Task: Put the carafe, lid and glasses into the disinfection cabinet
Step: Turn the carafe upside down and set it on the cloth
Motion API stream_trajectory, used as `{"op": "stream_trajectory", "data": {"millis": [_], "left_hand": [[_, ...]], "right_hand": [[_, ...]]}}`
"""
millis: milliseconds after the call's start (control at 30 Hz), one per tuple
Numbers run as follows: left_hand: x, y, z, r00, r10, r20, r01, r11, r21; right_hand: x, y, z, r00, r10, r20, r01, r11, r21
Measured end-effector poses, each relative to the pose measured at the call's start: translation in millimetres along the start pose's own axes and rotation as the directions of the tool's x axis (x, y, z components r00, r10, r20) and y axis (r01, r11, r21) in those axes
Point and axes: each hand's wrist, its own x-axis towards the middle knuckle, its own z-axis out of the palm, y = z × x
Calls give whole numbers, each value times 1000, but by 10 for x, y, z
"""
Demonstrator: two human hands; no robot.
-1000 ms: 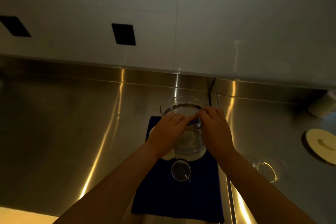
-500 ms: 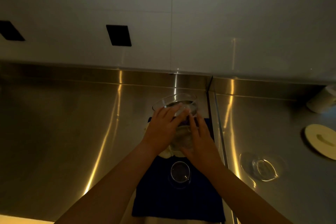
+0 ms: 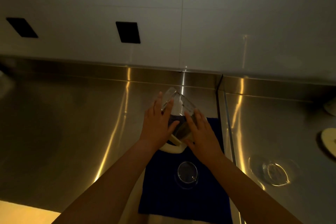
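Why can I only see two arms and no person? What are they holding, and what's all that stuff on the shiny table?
The camera sits on the person's head and looks down, so you see only their own arms reaching out. The left hand and right hand press flat against the two sides of a clear glass carafe, which is tipped over at a slant. Below it lies a dark blue cloth on a shiny steel counter. A small glass stands on the cloth. To the right, on the counter, is another clear glass piece; I cannot tell exactly what it is. At the far right edge lies a pale round lid.
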Motion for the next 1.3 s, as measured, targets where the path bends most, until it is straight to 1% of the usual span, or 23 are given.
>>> {"op": "stream_trajectory", "data": {"millis": [133, 233, 367, 433, 533, 600, 633, 700, 767, 800, 867, 933, 1033, 1233, 1300], "left_hand": [[-102, -47, 62, 995, -96, 32, 96, 995, 20], [-187, -56, 80, 986, -150, 69, 147, 988, 43], [-258, -66, 84, 979, -172, 110, 167, 985, 53], [-265, -48, 84, 979, -166, 123, 159, 985, 60], [-291, -24, 87, 984, -142, 109, 129, 985, 114], [-333, -46, 86, 988, -105, 117, 87, 986, 145], [-360, -54, 83, 990, -62, 130, 43, 989, 143], [-425, -46, 84, 984, 73, 162, -96, 985, 142], [-511, -20, 86, 959, 215, 183, -248, 952, 181], [-553, -13, 78, 948, 266, 177, -299, 933, 200], [-608, -21, 58, 931, 325, 167, -358, 905, 231], [-630, -21, 45, 924, 338, 180, -375, 891, 255], [-632, 39, 60, 933, 304, 193, -354, 874, 332], [-516, 123, 96, 956, 226, 189, -283, 884, 373], [-474, 125, 91, 960, 217, 175, -268, 894, 361]], "right_hand": [[69, -4, 30, 999, -32, 26, 33, 999, -36], [111, -48, 65, 998, -44, 40, 45, 999, -21], [122, -71, 96, 997, -63, 46, 65, 997, -46], [106, -71, 99, 998, -63, 26, 63, 998, -29], [49, -69, 95, 998, -62, -28, 62, 998, 14], [13, -62, 105, 996, -76, -36, 77, 997, 16], [0, -64, 108, 996, -86, -35, 86, 996, 18], [-9, -71, 114, 994, -103, -46, 105, 994, 29], [-3, -72, 120, 992, -113, -53, 114, 993, 22], [-1, -70, 123, 992, -112, -48, 113, 993, 16], [-2, -48, 134, 993, -116, -38, 116, 993, 7], [-11, -32, 139, 992, -122, -17, 122, 992, 4], [-39, -34, 139, 992, -127, -6, 127, 992, 14], [-235, 27, 160, 986, -167, 28, 161, 975, 152], [-263, 47, 167, 984, -179, 26, 171, 968, 186]]}}
